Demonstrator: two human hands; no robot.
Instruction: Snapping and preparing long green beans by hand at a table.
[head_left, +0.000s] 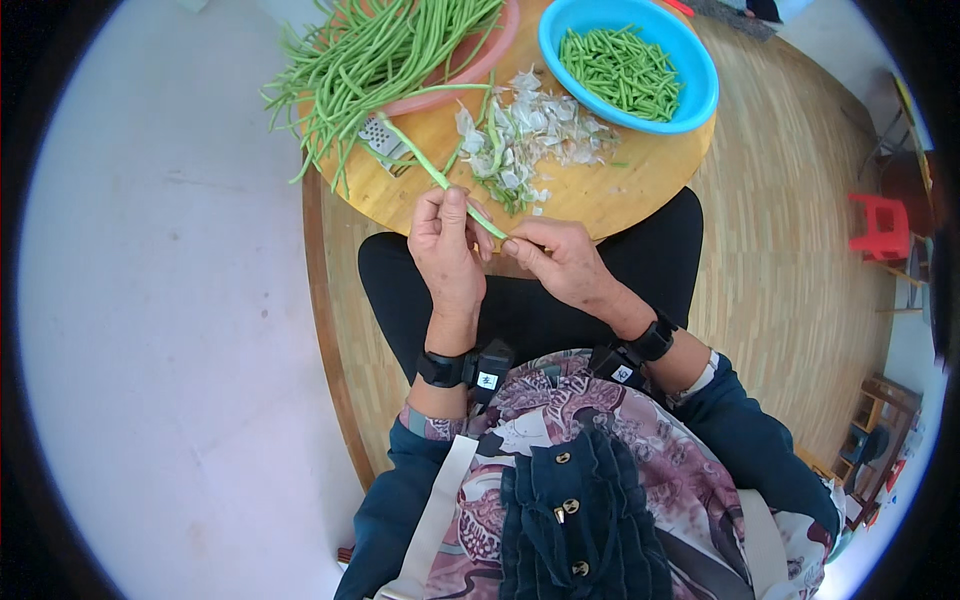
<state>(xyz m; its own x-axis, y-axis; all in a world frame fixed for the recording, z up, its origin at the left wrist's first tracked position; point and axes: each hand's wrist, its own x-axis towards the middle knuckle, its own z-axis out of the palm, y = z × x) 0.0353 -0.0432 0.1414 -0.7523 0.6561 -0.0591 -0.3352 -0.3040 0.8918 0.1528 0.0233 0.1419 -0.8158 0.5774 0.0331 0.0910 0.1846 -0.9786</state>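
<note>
A long green bean (432, 170) slants between my two hands, above my lap at the near edge of the round wooden table. Partway along it, my left hand (448, 238) is closed around the bean, whose far end sticks out toward the table. My right hand (566, 262) pinches the near end between thumb and fingers. Beyond my left hand, a heap of long beans (390, 50) spills over a pink basin (487, 60). Cut bean pieces (622, 72) lie in a blue basin (702, 100) at the far right of the table.
Garlic skins (530, 120) and green scraps are piled mid-table (640, 155). A metal grater (385, 140) lies partly under the long beans. A white wall (180, 300) borders the left side. Far right on the wooden floor stands a red stool (880, 228).
</note>
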